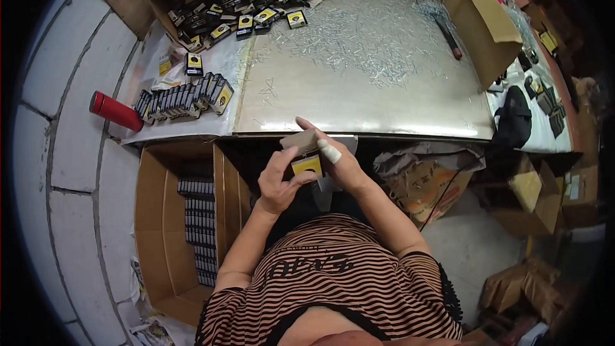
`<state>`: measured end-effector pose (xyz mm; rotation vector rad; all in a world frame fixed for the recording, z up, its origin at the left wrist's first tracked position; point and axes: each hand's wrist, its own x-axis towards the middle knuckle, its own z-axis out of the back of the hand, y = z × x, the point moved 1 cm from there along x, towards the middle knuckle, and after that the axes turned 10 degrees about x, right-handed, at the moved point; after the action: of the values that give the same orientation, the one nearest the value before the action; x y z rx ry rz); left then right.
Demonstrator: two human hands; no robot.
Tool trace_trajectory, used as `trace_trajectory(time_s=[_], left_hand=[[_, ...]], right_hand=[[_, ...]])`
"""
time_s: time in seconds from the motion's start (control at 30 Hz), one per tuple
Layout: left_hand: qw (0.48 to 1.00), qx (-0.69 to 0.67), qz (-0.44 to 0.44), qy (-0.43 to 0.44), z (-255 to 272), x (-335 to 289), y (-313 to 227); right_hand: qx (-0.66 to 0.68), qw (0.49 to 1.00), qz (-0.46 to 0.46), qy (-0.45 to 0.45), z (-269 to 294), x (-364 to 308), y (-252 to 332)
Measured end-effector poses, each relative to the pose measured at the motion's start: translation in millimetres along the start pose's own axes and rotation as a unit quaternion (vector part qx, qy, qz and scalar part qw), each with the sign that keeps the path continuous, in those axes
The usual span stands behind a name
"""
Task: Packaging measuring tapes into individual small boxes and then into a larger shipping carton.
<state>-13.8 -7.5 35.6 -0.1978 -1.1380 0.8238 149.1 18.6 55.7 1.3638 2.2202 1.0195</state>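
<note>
In front of my body, just off the table's near edge, I hold a small yellow-and-black box [307,166] between both hands. Its grey-brown cardboard flap [300,141] stands up at the top. My left hand [277,182] is closed on the box's left side, thumb along the lower edge and fingers near the flap. On the other side my right hand [344,165] has its palm and fingers against the box; a white wrap [330,151] covers part of one finger. What is inside the box cannot be made out.
Small metal pins [359,32] lie scattered over the table [359,106]. A tipped carton [157,3] spills similar boxes at the far left. Nearer are a row of boxes [186,99] and a red flask [115,111]. Below left, an open carton [154,218] holds stacked boxes.
</note>
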Motion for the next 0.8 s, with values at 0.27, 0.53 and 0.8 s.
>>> trace_trajectory(time_s=[0.27, 0.53, 0.8], left_hand=[[0.997, 0.050, 0.052, 0.038, 2, -6, 4], [0.960, -0.127, 0.245, 0.052, 4, -4, 4], [0.966, -0.098, 0.233, 0.052, 3, -3, 10]], right_hand=[[-0.160, 0.986, 0.006, -0.043, 8, -5, 0], [-0.250, 0.958, 0.027, -0.141, 0, -9, -7], [-0.263, 0.960, -0.006, -0.092, 14, 1, -4]])
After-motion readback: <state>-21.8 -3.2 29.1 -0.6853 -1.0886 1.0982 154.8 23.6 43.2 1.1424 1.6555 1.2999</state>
